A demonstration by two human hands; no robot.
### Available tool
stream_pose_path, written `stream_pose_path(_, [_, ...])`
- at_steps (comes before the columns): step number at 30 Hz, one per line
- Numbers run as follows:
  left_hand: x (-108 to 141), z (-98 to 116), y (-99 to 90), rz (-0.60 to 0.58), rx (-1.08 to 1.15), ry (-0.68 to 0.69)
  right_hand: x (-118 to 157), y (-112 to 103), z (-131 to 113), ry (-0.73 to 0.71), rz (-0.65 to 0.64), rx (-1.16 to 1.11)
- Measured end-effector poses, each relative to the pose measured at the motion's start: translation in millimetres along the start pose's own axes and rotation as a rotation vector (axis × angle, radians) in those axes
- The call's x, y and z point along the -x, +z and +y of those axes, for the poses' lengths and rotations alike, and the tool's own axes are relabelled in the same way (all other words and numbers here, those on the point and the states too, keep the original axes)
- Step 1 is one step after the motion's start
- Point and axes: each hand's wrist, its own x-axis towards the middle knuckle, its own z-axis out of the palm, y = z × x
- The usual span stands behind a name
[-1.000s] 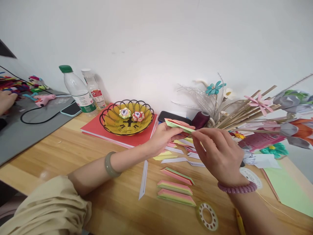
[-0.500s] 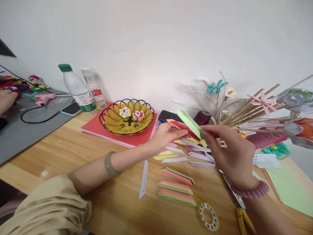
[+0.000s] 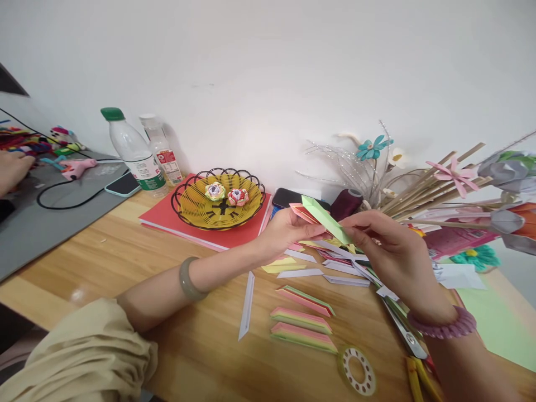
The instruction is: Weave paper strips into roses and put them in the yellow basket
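Observation:
My left hand (image 3: 288,231) pinches a small stack of red and pink folded paper strips (image 3: 298,211). Against that stack lies a light green folded paper strip (image 3: 324,219), its near end pinched between the thumb and fingers of my right hand (image 3: 393,254). Below my hands, several layered bundles of pink, green and yellow folded strips (image 3: 301,321) rest on the wooden table. Loose white, yellow and pink folded strips (image 3: 299,273) are heaped just behind them. A single white strip (image 3: 247,307) lies apart to the left.
A tape roll (image 3: 357,371) and yellow-handled scissors (image 3: 412,343) are near the front right. A woven basket (image 3: 201,215) with two paper flowers sits on a red pad (image 3: 161,215). Bottles (image 3: 140,159) stand behind. Craft flowers (image 3: 454,176) lie right. Another person's hand (image 3: 14,170) shows far left.
The green strip has moved left and down onto the red stack, now lying along it. My right hand has shifted slightly with it; my left hand has barely moved.

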Motion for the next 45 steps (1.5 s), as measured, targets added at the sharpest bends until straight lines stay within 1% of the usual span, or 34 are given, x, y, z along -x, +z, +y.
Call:
stream_pose_path(2, [-0.1,0.6,-0.3,-0.029,0.002,-0.007,0.6,-0.3,3.1,-0.014,-0.027,-0.005])
stream_pose_path(4, [0.2,1.1,-0.3,-0.048,0.004,-0.017,1.9,0.6,4.9,-0.057,-0.030,0.057])
stream_pose_path(8, [1.5,1.6,0.7,-0.004,0.006,-0.054,4.4,4.9,3.6,-0.188,0.044,0.322])
stream_pose_path(10, [1.9,1.3,1.0,0.015,0.002,-0.046,4.8,7.3,1.7,-0.237,0.061,0.393])
stream_pose_path(14, [1.8,0.2,1.4,0.007,-0.016,-0.035,5.3,10.7,1.1,-0.266,0.071,0.397])
stream_pose_path(18, [1.6,0.8,2.7,0.039,-0.003,-0.046,5.9,11.8,2.5,-0.251,0.087,0.383])
stream_pose_path(23, [2.6,4.4,4.9,0.052,-0.008,-0.087,4.3,8.8,0.2,-0.137,0.073,0.189])
stream_pose_path(26, [3.0,4.6,4.5,0.047,-0.002,-0.077,3.0,7.1,0.4,-0.063,0.068,0.086])
stream_pose_path(28, [2.9,3.3,3.1,0.031,-0.010,-0.068,2.5,7.0,0.9,-0.045,0.064,0.058])
stream_pose_path(30, [2.7,1.5,1.2,0.019,-0.034,-0.064,2.5,7.3,0.7,-0.068,0.058,0.071])
stream_pose_path(36, [3.0,2.9,1.0,0.005,-0.060,-0.030,5.0,9.1,-3.0,-0.232,0.068,0.240])
stream_pose_path(42, [5.9,6.6,2.9,0.002,-0.103,-0.058,7.2,10.6,2.1,-0.277,0.081,0.314])
stream_pose_path(45, [6.7,4.3,2.8,-0.005,-0.072,-0.045,7.0,12.0,5.5,-0.308,0.098,0.368])
